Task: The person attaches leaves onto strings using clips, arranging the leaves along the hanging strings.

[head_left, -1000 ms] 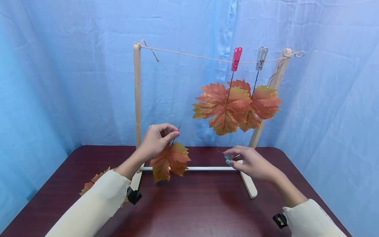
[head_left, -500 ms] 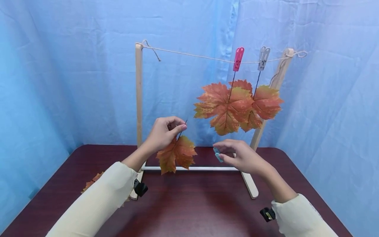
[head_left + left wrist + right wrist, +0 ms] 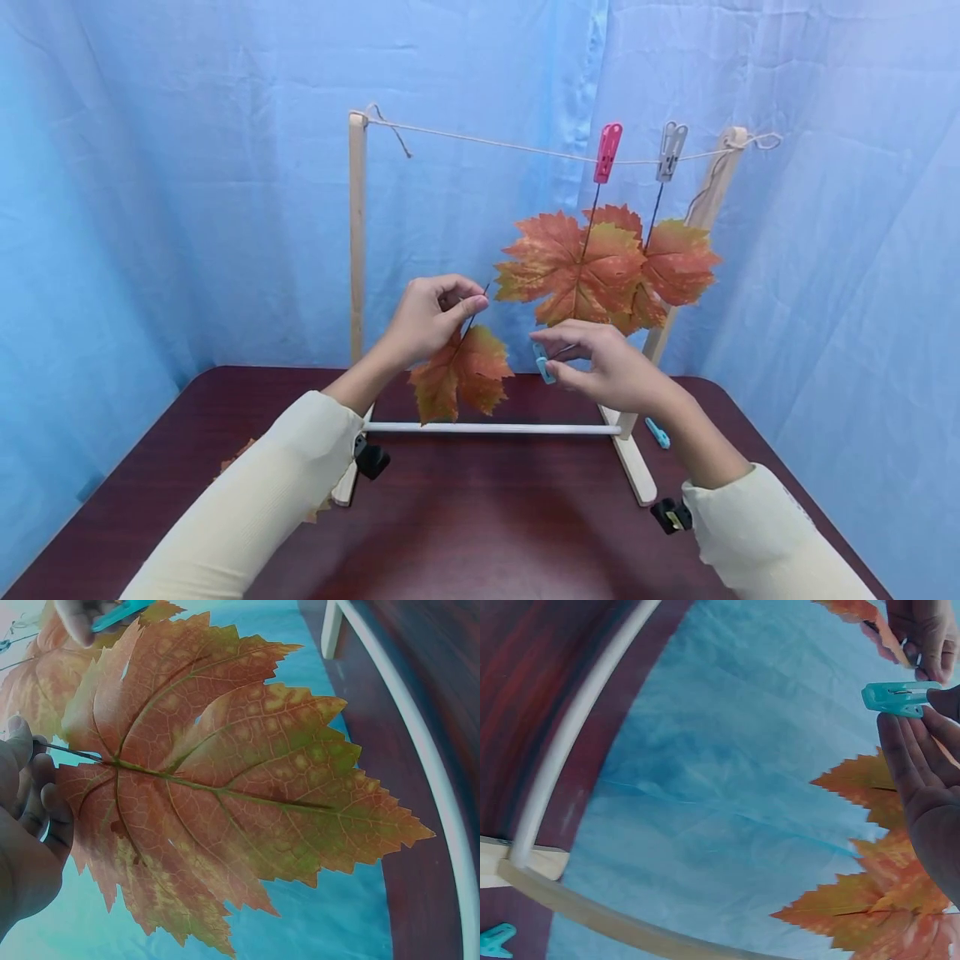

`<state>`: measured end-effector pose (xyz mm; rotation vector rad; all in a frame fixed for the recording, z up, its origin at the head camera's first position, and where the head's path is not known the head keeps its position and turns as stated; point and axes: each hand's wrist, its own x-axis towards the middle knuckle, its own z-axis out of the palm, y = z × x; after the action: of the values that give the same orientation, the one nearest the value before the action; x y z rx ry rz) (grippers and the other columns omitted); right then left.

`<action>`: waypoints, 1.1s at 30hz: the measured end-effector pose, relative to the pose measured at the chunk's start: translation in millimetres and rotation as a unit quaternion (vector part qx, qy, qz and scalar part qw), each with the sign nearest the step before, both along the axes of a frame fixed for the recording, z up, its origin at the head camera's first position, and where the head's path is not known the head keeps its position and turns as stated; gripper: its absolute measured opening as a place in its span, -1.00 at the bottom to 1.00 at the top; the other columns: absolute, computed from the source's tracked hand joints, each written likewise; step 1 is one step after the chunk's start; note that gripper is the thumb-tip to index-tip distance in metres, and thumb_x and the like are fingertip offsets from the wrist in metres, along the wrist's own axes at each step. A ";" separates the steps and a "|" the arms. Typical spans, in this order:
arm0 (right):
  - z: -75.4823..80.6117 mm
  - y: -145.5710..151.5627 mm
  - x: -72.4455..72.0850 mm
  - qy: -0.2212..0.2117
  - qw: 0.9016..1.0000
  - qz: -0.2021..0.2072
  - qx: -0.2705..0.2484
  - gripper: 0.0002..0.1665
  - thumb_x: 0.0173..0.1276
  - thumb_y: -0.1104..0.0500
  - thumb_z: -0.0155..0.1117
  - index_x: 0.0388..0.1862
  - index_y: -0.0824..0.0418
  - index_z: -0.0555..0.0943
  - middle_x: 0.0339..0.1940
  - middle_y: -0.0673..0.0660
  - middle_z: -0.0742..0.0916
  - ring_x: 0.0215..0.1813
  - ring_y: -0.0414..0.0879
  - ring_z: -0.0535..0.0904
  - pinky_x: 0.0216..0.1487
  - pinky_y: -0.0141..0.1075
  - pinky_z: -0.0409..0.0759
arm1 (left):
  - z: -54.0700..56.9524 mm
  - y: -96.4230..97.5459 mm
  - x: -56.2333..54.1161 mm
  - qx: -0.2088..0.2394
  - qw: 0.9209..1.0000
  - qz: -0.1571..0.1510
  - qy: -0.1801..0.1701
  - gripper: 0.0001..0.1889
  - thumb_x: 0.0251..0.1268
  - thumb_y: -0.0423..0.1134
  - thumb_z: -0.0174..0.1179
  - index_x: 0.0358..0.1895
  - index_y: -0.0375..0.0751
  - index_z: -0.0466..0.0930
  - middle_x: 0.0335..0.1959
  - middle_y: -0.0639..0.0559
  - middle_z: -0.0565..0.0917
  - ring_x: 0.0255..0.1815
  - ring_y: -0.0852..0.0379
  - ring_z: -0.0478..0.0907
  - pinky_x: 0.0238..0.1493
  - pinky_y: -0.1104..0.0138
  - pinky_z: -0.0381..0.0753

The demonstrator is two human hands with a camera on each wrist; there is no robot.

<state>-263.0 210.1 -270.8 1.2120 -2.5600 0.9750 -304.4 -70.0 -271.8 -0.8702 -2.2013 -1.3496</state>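
Note:
In the head view my left hand (image 3: 431,321) pinches the dark stem of an artificial autumn leaf (image 3: 461,375). The leaf hangs below the fingers, orange with green-yellow patches, and fills much of the left wrist view. To its right, my right hand (image 3: 600,362) holds a light-blue clothespin (image 3: 543,363) between thumb and fingers, apart from the leaf. Above, a string (image 3: 480,139) carries a pink clothespin (image 3: 608,153) and a grey clothespin (image 3: 671,152). From each hangs a similar leaf by its stem, the pink one's leaf (image 3: 573,267) partly covering the other (image 3: 678,262).
Wooden posts, left (image 3: 357,242) and right (image 3: 708,196), hold the string, joined low down by a white bar (image 3: 487,428). Another blue clothespin (image 3: 657,433) lies on the dark red table (image 3: 480,517) by the right foot. Leaves (image 3: 318,510) lie partly hidden under my left sleeve.
My left hand has risen and shifted right with the leaf. The right hand has moved up and left with its clothespin, and the clothespin on the table has come into sight.

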 end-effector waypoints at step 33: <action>138.4 -26.5 1.6 0.132 0.981 -0.089 -0.109 -0.69 0.41 0.33 0.25 0.10 0.31 0.70 -0.07 0.19 0.78 -0.14 -0.21 0.71 -0.06 -0.47 0.63 | 32.9 24.6 -11.2 0.003 1.000 -0.008 0.020 -0.81 0.47 -0.13 0.27 -0.14 -0.17 0.76 -0.46 -0.06 0.72 -0.61 0.04 0.51 -0.51 0.29 0.47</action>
<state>-261.4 183.5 -132.4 0.9636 -2.2446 0.9540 -315.6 -45.4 -238.9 -0.9068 -2.1644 -1.3343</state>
